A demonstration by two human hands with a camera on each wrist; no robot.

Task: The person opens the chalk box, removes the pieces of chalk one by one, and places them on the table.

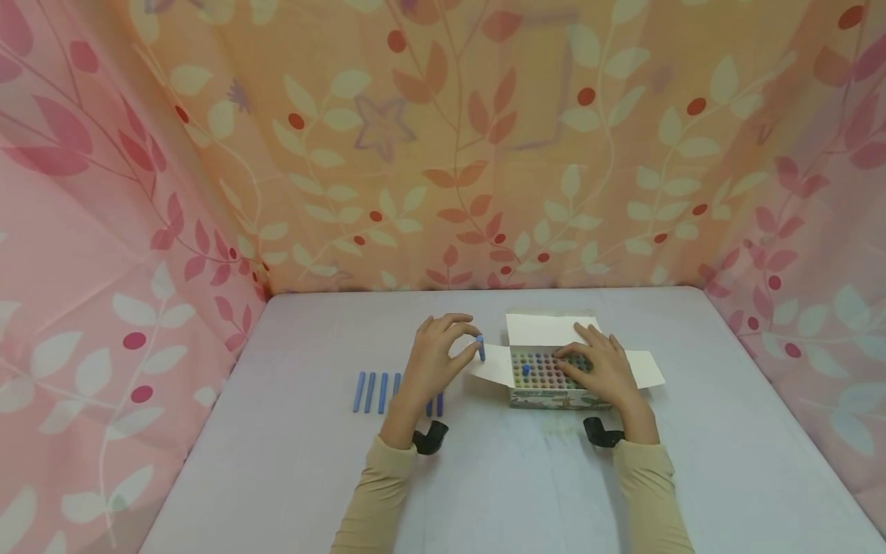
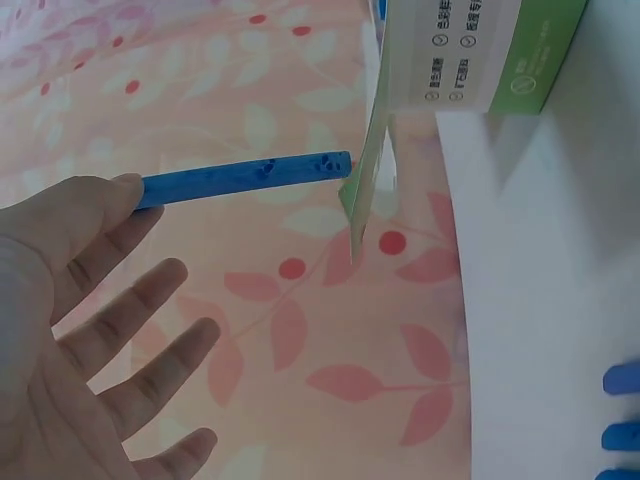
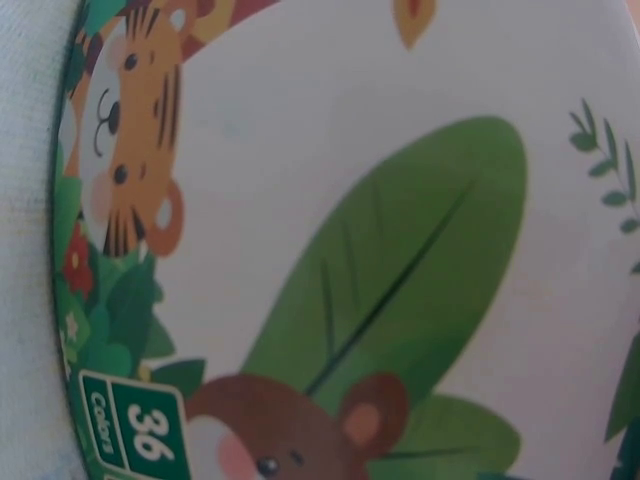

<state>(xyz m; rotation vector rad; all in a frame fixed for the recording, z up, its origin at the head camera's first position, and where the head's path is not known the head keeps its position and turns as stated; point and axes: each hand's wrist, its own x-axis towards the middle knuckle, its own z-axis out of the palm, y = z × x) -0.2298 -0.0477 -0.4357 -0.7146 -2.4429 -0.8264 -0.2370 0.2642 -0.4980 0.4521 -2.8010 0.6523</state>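
Observation:
My left hand (image 1: 438,350) pinches a blue chalk stick (image 1: 481,350) between thumb and index finger, left of the open chalk box (image 1: 554,398). In the left wrist view the stick (image 2: 245,180) points at the box's side flap (image 2: 368,170), its tip close to it, and the other fingers are spread. Over the box, my right hand (image 1: 598,365) has its thumb and index tips close together on the chalk tops; I cannot tell whether they grip a stick. One blue chalk (image 1: 526,370) stands higher than its neighbours. Only the box's printed front (image 3: 300,220) fills the right wrist view.
Several blue chalk sticks (image 1: 371,392) lie in a row on the white table (image 1: 498,492), partly hidden by the left forearm. The box's white lid (image 1: 543,329) is raised behind, and a side flap (image 1: 645,369) spreads right. Patterned curtains (image 1: 443,154) surround the table.

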